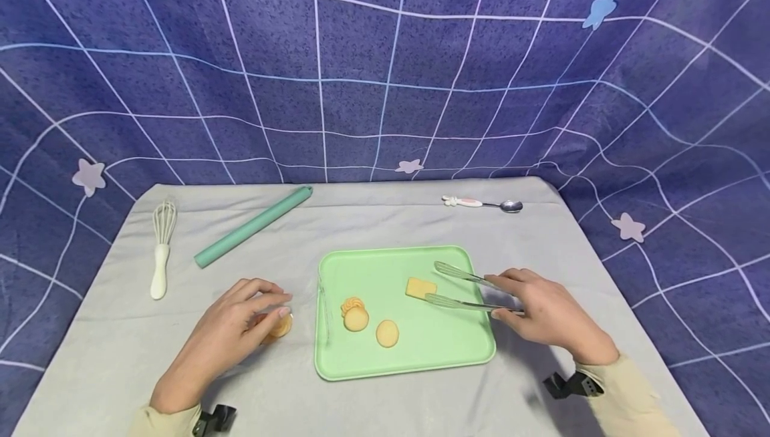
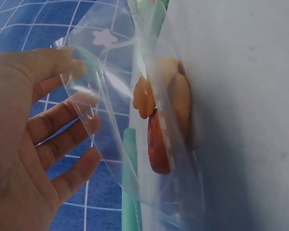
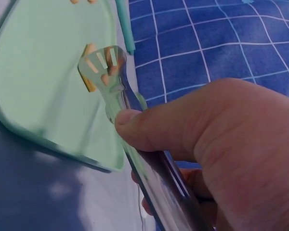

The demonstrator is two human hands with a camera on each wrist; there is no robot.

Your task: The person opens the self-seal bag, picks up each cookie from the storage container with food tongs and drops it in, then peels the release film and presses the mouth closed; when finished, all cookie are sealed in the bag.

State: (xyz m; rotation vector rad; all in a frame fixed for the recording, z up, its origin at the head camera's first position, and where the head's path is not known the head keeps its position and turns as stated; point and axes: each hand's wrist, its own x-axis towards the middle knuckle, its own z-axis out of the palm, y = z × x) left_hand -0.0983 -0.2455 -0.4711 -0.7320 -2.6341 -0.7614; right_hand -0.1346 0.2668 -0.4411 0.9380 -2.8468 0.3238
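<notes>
"How's the grip looking?"

"The right hand is clamping the tongs; the left hand is pinching the clear bag."

"And the rectangular biscuit?"

"It's lying on the tray, by the tongs' tips; I'm advising squeezing gently."

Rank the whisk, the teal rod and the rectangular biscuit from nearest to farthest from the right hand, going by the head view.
1. Rectangular biscuit: right half of the tray.
2. Teal rod: back left, beyond the tray.
3. Whisk: far left.
</notes>
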